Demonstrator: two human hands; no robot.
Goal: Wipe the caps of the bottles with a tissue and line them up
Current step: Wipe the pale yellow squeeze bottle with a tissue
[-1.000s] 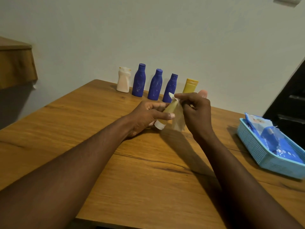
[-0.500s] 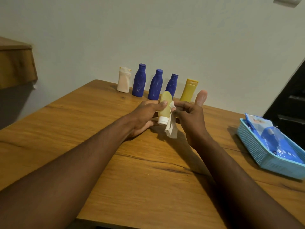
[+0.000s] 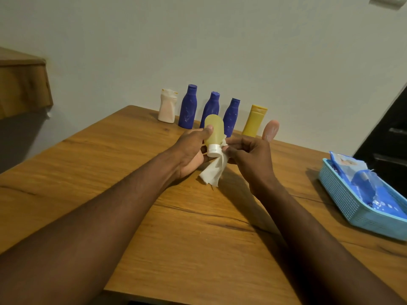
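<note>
**Desk:** Where is the bottle you're working on?

**Operator:** I see the pale yellow bottle (image 3: 214, 129) held up over the tabletop (image 3: 198, 234), in front of the row. It is upside down, with its white cap (image 3: 213, 150) pointing down toward me.

**Desk:** Which hand has it?

**Operator:** The left hand (image 3: 190, 151) grips it, with the thumb across the body and the fingers curled behind. The right hand (image 3: 250, 156) pinches the tissue (image 3: 214, 171) against the right side of the cap. The rest of the tissue hangs loose below the cap. Its lower end is close to the wood, but I can't tell from here whether it touches. One finger of that hand sticks straight up and the others are curled in.

**Desk:** And the row?

**Operator:** Five stand upright along the far edge, near the wall (image 3: 242, 51). From the left I count a white bottle (image 3: 167, 106), a blue bottle (image 3: 188, 107), a second blue bottle (image 3: 211, 105), a third blue bottle (image 3: 232, 116) and a yellow bottle (image 3: 254, 122). The held bottle hides the lower part of the second blue one.

**Desk:** Anything else on there?

**Operator:** A light blue basket (image 3: 343, 201) sits at the right edge of the tabletop, well apart from both hands, with blue packets (image 3: 365, 186) lying in it. A wooden shelf (image 3: 22, 84) juts from the wall on my far left.
</note>
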